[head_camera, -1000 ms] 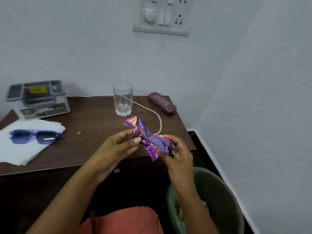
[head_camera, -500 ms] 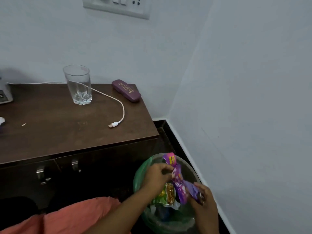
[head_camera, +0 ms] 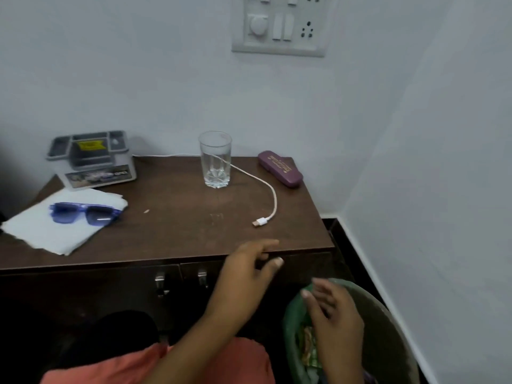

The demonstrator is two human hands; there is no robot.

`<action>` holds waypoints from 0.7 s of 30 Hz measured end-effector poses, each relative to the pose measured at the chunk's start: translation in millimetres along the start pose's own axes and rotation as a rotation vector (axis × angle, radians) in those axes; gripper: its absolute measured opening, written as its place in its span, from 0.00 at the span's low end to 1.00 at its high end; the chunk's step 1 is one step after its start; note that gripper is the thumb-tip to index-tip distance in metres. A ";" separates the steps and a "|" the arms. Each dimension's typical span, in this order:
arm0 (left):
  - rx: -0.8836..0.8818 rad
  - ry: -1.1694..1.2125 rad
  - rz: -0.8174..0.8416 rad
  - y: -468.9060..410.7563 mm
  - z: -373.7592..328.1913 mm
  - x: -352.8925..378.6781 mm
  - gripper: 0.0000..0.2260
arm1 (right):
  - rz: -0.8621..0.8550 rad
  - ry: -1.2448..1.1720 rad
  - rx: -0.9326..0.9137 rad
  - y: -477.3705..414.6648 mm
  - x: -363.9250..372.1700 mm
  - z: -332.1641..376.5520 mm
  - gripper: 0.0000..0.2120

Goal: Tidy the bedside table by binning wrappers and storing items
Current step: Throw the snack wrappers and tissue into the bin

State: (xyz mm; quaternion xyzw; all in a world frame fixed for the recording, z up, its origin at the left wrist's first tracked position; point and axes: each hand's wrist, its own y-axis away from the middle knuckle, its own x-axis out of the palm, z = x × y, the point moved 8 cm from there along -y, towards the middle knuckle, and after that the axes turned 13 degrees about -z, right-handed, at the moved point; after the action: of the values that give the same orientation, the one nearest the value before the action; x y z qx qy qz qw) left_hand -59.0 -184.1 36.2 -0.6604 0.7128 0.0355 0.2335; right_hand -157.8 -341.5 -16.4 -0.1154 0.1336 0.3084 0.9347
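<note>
My left hand (head_camera: 246, 270) hovers empty with fingers apart at the front edge of the brown bedside table (head_camera: 180, 217). My right hand (head_camera: 332, 314) is open over the green-lined bin (head_camera: 388, 320) on the floor at the table's right; wrappers lie inside the bin under it. On the table sit blue sunglasses (head_camera: 86, 213) on a white tissue (head_camera: 55, 234), a clear glass (head_camera: 215, 159), a white USB cable (head_camera: 270, 200) and a maroon glasses case (head_camera: 280, 168).
A grey lidded plastic box (head_camera: 90, 159) stands at the table's back left. Two drawer handles (head_camera: 181, 281) show below the tabletop. A switch panel (head_camera: 279, 23) hangs on the wall above. The right wall stands close beside the bin.
The purple wrapper held in both hands has left them and gone into the bin. Both hands are now empty, the left one raised to the table edge. The view swung back left.
</note>
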 end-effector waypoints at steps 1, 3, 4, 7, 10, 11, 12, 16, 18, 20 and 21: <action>0.032 -0.057 -0.074 -8.7 4.3 -28.8 0.12 | 0.056 -0.019 -0.077 3.3 21.8 24.6 0.13; 0.047 -0.207 -0.220 -26.4 23.6 -85.1 0.09 | 0.164 -0.056 -0.213 10.7 71.7 67.3 0.08; 0.041 -0.289 -0.296 -35.5 35.4 -111.3 0.09 | 0.220 -0.075 -0.277 14.4 99.0 85.5 0.07; -0.007 -0.547 -0.443 -57.9 64.9 -169.4 0.10 | 0.403 -0.090 -0.424 24.7 186.7 128.5 0.06; -0.009 -0.778 -0.415 -69.8 83.4 -188.8 0.12 | 0.522 -0.013 -0.482 27.6 262.0 148.3 0.07; -0.037 -0.806 -0.387 -71.2 90.8 -190.1 0.12 | 0.547 0.018 -0.492 26.8 281.5 149.9 0.07; -0.067 -0.822 -0.359 -71.5 98.0 -190.2 0.11 | 0.565 0.050 -0.500 25.1 297.5 150.9 0.08; -0.100 -0.858 -0.278 -71.6 112.9 -182.2 0.09 | 0.675 0.164 -0.554 16.4 333.1 152.3 0.10; -0.099 -0.829 -0.288 -73.1 114.3 -181.1 0.09 | 0.732 0.228 -0.604 13.5 338.9 155.8 0.09; -0.098 -0.810 -0.299 -74.5 115.6 -180.4 0.09 | 0.767 0.282 -0.670 13.2 343.0 159.3 0.07; -0.099 -0.801 -0.305 -75.1 115.9 -180.1 0.10 | 0.782 0.308 -0.704 14.1 344.9 160.3 0.05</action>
State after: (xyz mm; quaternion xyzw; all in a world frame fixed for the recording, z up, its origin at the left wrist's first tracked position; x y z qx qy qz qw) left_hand 49.5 14.6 21.0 -0.7027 0.4577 0.2883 0.4621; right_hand 129.2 -94.4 21.4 -0.4065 0.1904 0.6386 0.6250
